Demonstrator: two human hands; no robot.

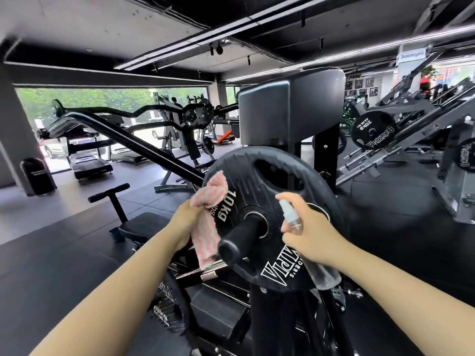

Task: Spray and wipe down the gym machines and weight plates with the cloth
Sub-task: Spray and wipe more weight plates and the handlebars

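Nearest the camera, the clear spray bottle (308,242) is gripped in the right hand (312,233), fingers curled round its body and the nozzle aimed at the face of the 10 kg weight plate (272,191); any liquid inside cannot be made out through the clear wall. The pink-and-white cloth (208,219) is bunched in the left hand (183,222), its loose end hanging against the plate's left edge, beside the black sleeve (239,240) on which the plate is hung. The step is judged to be spraying: the mist is best kept short and spread over the ribbed face, with the cloth held aside until the face is wetted, then drawn round the rim and through the grip hole. Beyond, the black back pad (288,111) of the machine is seen, and a 20 kg plate (372,133) is loaded on a farther frame. At far left a black bin (37,177) is stood by the pillar, contents hidden.
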